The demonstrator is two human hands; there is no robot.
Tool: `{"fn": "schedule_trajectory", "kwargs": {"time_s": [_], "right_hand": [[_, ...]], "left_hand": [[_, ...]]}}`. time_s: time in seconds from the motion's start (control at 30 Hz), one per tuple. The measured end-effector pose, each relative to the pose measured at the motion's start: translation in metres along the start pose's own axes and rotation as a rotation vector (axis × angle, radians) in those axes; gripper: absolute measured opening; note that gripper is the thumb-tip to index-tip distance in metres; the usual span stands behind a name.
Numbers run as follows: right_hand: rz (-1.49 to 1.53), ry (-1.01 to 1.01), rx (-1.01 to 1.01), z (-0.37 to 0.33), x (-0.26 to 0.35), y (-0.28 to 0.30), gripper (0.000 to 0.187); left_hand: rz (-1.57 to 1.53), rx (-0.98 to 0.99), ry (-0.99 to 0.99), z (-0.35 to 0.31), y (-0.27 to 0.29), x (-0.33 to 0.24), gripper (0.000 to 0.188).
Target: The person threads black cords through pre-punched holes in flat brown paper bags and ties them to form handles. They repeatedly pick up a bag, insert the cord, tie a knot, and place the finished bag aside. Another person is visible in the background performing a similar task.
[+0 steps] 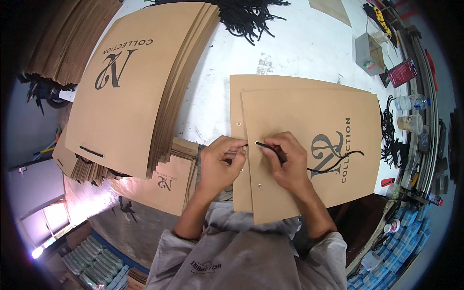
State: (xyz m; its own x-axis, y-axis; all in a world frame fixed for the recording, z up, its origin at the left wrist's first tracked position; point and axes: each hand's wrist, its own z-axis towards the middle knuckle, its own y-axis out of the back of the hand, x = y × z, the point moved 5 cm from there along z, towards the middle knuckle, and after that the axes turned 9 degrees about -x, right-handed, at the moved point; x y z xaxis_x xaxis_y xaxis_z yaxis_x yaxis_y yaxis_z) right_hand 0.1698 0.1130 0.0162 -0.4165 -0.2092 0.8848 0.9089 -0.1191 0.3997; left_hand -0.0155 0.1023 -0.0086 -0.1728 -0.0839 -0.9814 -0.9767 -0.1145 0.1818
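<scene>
Two flat brown paper bags lie overlapped in front of me, the upper bag [285, 108] shifted right of the lower bag [236, 101]. Each has small metal eyelets along its left side. A black cord [321, 171] runs at the upper bag's far eyelet [256, 143], its loose tail curving right across the printed front. My right hand [291, 162] pinches the cord just right of that eyelet. At the upper bag's left edge, my left hand [218, 162] has its fingers closed on a short dark cord end, mostly hidden by the fingertips.
A tall stack of brown bags [130, 96] stands at left, its top one with a cord handle. Black cords [246, 19] are heaped at the far edge, more [388, 130] at right. A grey box [369, 54], bottle [412, 102] and cup [410, 123] line the right side.
</scene>
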Motion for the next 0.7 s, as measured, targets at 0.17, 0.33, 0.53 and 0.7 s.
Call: {"fn": "schedule_trajectory", "kwargs": {"time_s": [0.17, 0.33, 0.53, 0.7], "right_hand": [[-0.018, 0.054, -0.066, -0.004, 0.004, -0.003, 0.01], [0.001, 0.048, -0.085, -0.003, 0.003, -0.001, 0.009], [-0.085, 0.06, -0.162, -0.003, -0.006, 0.004, 0.014], [-0.047, 0.067, 0.066, -0.008, 0.021, -0.006, 0.029]], "left_hand": [[0.097, -0.017, -0.009, 0.003, -0.008, -0.013, 0.038], [0.09, -0.018, 0.022, 0.01, -0.018, -0.016, 0.039], [0.301, -0.067, -0.226, 0.005, 0.001, -0.024, 0.027], [0.119, -0.013, -0.15, -0.009, 0.012, -0.037, 0.017]]}}
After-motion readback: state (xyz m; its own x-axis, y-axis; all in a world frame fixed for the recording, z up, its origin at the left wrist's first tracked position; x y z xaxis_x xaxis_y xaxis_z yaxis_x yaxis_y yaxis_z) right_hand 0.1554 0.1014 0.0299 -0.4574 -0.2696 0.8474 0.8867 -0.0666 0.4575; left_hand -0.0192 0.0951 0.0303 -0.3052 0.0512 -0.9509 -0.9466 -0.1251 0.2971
